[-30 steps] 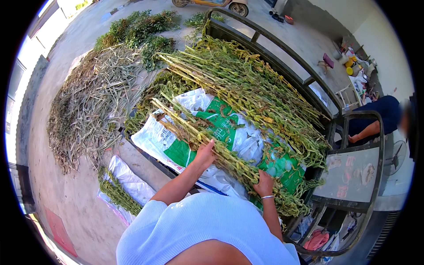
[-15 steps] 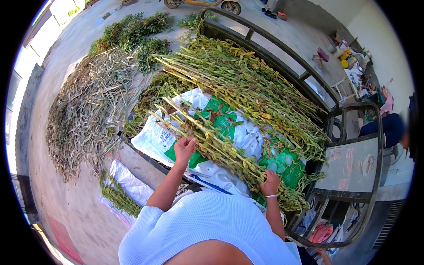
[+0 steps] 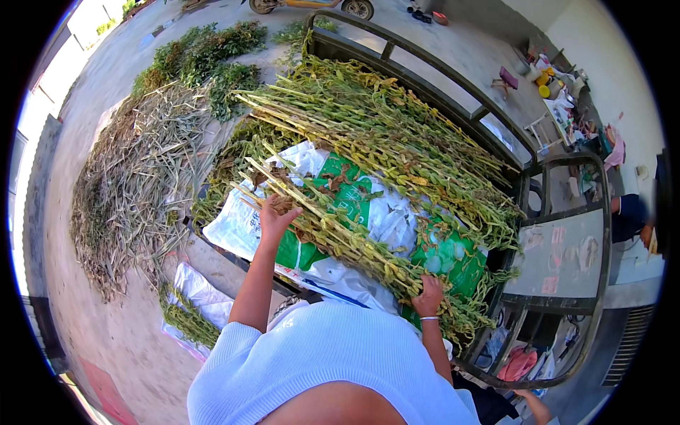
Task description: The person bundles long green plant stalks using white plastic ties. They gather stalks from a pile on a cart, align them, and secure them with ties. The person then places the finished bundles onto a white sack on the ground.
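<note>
A bundle of long podded stalks point(image 3: 347, 237), yellow-green and like sesame, lies slantwise across white and green woven sacks point(image 3: 443, 258) in front of me. At its bare, cut-stem end is my left hand point(image 3: 275, 221), thumb and fingers apart, next to crumpled brown dry leaves point(image 3: 282, 204). Whether the fingertips touch a stem is hard to see. My right hand point(image 3: 428, 296), with a pale bracelet at the wrist, has its fingers curled round the leafy end of the bundle. A larger heap of the same stalks point(image 3: 382, 134) lies beyond.
The load rests in a cart bed with a dark metal rail point(image 3: 432, 67) and a panelled frame point(image 3: 559, 262) at right. Dry stalks point(image 3: 134, 184) and green plants point(image 3: 205, 57) cover the ground at left. Another person point(image 3: 629, 218) is at far right; another's arm point(image 3: 535, 405) shows below.
My left hand has moved slightly left and up along the stems, and its pinched fingers have spread. The right hand stays at the leafy end. The view has shifted a little.
</note>
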`<act>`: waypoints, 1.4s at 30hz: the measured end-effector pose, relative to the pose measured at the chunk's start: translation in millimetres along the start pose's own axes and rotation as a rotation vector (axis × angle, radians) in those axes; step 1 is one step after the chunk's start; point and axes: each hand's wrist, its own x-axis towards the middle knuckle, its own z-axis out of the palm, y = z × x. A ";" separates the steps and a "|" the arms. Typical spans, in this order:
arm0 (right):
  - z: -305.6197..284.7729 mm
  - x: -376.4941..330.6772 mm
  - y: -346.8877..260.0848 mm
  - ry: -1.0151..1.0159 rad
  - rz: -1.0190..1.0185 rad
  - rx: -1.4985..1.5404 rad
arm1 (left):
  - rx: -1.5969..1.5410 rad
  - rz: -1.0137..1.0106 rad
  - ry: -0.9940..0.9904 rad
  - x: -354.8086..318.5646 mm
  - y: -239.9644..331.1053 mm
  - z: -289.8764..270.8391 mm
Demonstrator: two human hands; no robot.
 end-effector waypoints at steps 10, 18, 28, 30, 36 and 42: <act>18.0 -12.2 15.4 0.014 0.033 -0.041 | -0.016 -0.284 -0.323 18.8 32.0 -8.7; 18.0 -10.4 10.6 0.016 0.058 -0.012 | -0.607 -0.388 0.076 9.3 27.5 -3.6; 21.2 -17.7 10.3 0.006 0.048 0.030 | -1.155 -0.246 0.340 74.3 14.3 -98.5; 17.5 -13.4 6.6 0.001 0.064 0.038 | -1.119 -0.219 0.316 80.3 16.8 -112.3; 24.5 -19.3 11.3 -0.003 0.042 -0.038 | -0.415 -0.198 0.144 76.0 56.0 -83.5; 20.2 -18.1 3.6 0.000 0.044 -0.048 | -0.419 -0.239 0.144 90.1 30.8 -54.1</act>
